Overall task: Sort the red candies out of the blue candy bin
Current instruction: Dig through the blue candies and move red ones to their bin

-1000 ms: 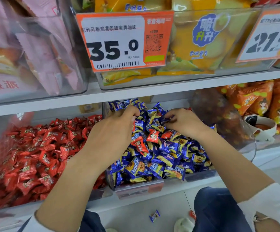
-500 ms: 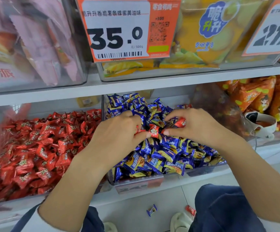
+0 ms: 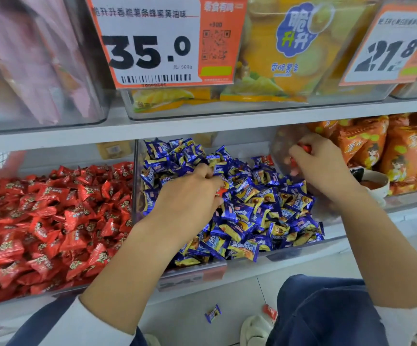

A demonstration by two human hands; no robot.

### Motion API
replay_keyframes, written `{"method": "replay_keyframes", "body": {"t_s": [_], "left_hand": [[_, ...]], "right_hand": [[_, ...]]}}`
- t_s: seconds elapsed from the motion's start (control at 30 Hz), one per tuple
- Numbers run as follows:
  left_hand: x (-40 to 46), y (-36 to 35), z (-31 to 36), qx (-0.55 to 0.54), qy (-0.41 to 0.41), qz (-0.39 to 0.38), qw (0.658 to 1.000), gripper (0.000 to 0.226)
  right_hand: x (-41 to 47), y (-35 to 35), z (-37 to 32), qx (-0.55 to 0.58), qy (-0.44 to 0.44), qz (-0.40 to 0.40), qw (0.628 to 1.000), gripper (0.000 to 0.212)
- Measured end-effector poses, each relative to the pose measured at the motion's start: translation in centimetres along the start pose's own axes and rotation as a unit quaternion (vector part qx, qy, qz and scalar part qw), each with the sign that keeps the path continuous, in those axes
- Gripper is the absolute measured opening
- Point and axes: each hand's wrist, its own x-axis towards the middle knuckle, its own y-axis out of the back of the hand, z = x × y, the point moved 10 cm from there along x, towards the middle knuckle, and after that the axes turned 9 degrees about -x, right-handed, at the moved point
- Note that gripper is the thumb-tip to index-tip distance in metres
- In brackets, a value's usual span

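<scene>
Both hands hold red candies: the left hand [image 3: 190, 193] pinches one [image 3: 220, 191] over the middle of the blue candy bin [image 3: 272, 255], the right hand [image 3: 319, 163] grips two [image 3: 305, 147] near its back right corner. The wrappers look light, crinkly and slippery, so the twisted ends are best to pinch.

White shop shelving [image 3: 202, 126], two tiers. Upper tier: clear bins [image 3: 252, 108] with orange price cards [image 3: 165, 43]. Below: pale tiled floor [image 3: 190, 318], evenly lit.
</scene>
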Motion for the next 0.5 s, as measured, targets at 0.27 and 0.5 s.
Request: {"method": "replay_keyframes", "body": {"t_s": [0.27,0.5], "left_hand": [[0.0,0.4,-0.3,-0.045,0.005,0.021,0.999,0.012],[-0.7,3.2,-1.3,-0.087,0.018,0.073,0.993,0.016]], "right_hand": [[2.3,-3.5,2.6,-0.036,-0.064,-0.033,0.997,0.027],[6.1,-8.2,4.1,-0.061,-0.107,-0.096,0.988,0.026]]}}
